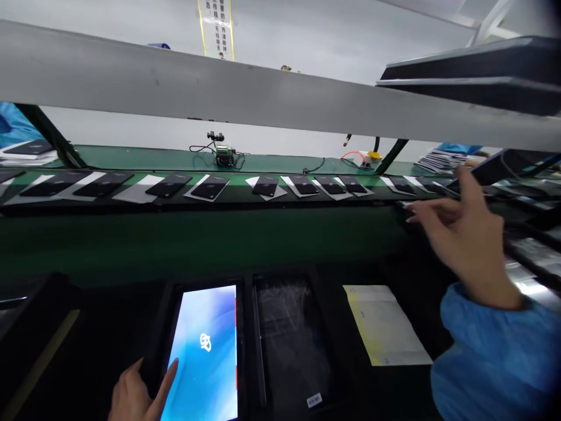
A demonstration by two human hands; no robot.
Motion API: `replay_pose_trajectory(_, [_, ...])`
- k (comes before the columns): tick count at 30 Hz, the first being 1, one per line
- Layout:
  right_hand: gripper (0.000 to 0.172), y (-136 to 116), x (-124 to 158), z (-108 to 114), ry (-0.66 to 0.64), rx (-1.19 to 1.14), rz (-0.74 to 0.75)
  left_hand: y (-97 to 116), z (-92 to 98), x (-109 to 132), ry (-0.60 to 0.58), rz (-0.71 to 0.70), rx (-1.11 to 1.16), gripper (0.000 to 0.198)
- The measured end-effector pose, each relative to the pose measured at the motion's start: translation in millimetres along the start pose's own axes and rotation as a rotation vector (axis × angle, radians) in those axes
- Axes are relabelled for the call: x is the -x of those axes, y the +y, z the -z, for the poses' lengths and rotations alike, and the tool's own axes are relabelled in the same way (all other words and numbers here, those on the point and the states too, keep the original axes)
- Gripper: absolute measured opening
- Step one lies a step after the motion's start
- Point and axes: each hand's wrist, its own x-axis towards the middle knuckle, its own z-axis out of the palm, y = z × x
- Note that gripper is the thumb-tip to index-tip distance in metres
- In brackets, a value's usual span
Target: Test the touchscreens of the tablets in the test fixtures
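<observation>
The left hand (140, 394) is loose, holding nothing, with one finger on the low edge of the lit tablet (204, 351) near the front of the bench; it should press softly and stay off the dark tablet (291, 342) just beside it. The right hand (460, 234) reaches out open toward the belt (197, 196) at the far right. What its fingertips touch is too dark and blurry to tell, and the left wrist is cut off.

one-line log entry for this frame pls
left hand: finger on lit tablet | right hand: open, reaching toward conveyor devices | dark tablet beside lit one
</observation>
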Motion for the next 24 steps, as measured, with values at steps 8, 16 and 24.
replay_pose_trajectory(8, [0.049,23,144,-81,-0.445,-0.120,0.159,-5,-4.5,-1,0.021,-0.012,-0.024,0.105])
replay_pose_trajectory(16, [0.069,21,237,-177,-0.551,0.019,0.000,8,-0.2,8,0.069,-0.047,0.006,0.105])
replay_pose_trajectory(24, [0.083,43,231,-181,-0.564,-0.145,-0.100,6,-4.9,7,0.119,-0.105,0.000,0.099])
